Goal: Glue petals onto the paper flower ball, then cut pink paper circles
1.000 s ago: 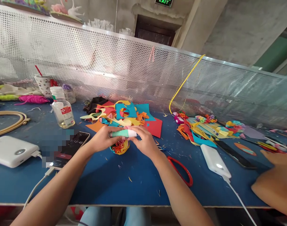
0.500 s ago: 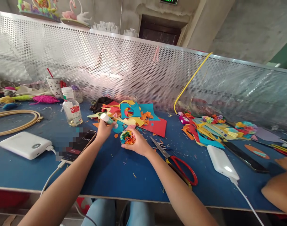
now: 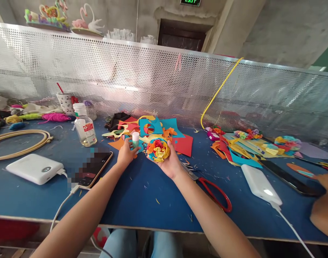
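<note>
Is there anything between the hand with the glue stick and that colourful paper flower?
Nothing visible. The left hand holds the glue stick upright just beside the paper flower, which rests in the right hand; only a narrow gap separates them.

The phone (image 3: pixel 95 165) screen is blurred out, so nothing on it can be read. The right hand (image 3: pixel 171 163) covers the tips of the scissors (image 3: pixel 210 191). A co-worker's arm (image 3: pixel 323 206) is cut off by the right edge. The left hand (image 3: pixel 127 154) hides the lower part of the glue stick (image 3: pixel 135 139).
</note>
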Motion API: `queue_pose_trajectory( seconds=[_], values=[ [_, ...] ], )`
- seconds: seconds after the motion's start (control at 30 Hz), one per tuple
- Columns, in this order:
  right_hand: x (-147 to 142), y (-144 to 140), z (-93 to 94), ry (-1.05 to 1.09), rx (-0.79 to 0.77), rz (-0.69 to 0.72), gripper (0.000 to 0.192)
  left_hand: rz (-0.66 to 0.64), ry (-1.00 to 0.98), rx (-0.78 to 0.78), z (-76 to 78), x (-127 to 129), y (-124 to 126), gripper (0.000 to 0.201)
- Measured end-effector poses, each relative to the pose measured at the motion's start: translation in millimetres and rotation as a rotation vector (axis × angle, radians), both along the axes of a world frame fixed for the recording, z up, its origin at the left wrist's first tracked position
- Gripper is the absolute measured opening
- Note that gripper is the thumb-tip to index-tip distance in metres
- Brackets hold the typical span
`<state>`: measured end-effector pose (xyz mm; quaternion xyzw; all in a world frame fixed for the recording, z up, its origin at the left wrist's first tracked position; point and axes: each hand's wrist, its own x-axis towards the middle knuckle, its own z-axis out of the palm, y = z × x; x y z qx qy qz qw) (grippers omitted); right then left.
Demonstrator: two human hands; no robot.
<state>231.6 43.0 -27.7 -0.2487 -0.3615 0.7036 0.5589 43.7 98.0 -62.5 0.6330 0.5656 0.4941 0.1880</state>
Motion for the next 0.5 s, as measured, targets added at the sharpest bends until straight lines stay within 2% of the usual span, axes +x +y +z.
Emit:
queue_pose_trajectory(
  seconds=[0.07,0.17,0.27,0.4,0.5],
  values=[
    [3.4,0.7,2.1,0.036,-0.040,0.003,0.047,0.040,0.012,0.121,8.2,3.1,-8.4,0.040],
    [5.4,0.9,1.4,0.048,-0.058,0.003,0.053,0.062,0.020,0.402,26.2,10.8,-29.7,0.053],
    [0.0,-3.0,-1.9,-0.004,-0.036,0.063,0.050,-0.158,0.125,0.624,39.7,24.2,-52.4,0.045],
    [-12.7,-12.2,-7.1,-0.113,0.056,0.100,0.043,-0.504,0.298,0.736,39.6,47.1,-69.3,0.035],
    [-17.2,-16.4,-12.1,-0.213,0.167,0.065,0.044,-0.557,0.315,0.783,31.5,59.5,-73.2,0.027]
  ],
)
